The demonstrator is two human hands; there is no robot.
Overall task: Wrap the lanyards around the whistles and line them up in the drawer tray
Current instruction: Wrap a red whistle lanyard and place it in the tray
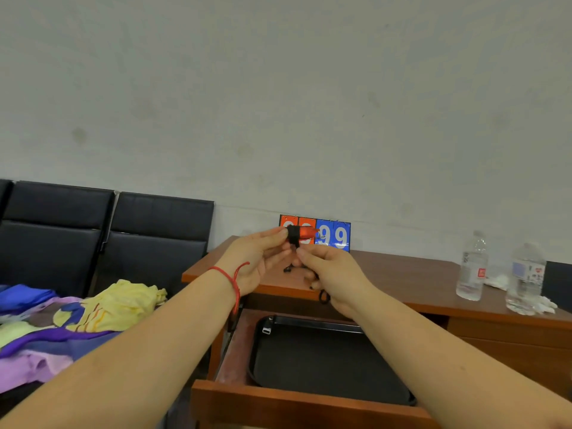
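Note:
My left hand pinches a red whistle raised above the brown desk. Black lanyard cord is wound round the whistle's left end. My right hand sits just below it and pinches the loose cord; a loop of that cord hangs under the palm. More black cord lies on the desk behind my hands, partly hidden. Below, the open drawer holds a black tray. No whistle shows on the visible part of the tray; my right forearm covers some of it.
A red and blue flip scoreboard stands against the wall behind my hands. Two water bottles and white crumpled tissue stand on the desk at the right. Black chairs and a pile of coloured cloths fill the left.

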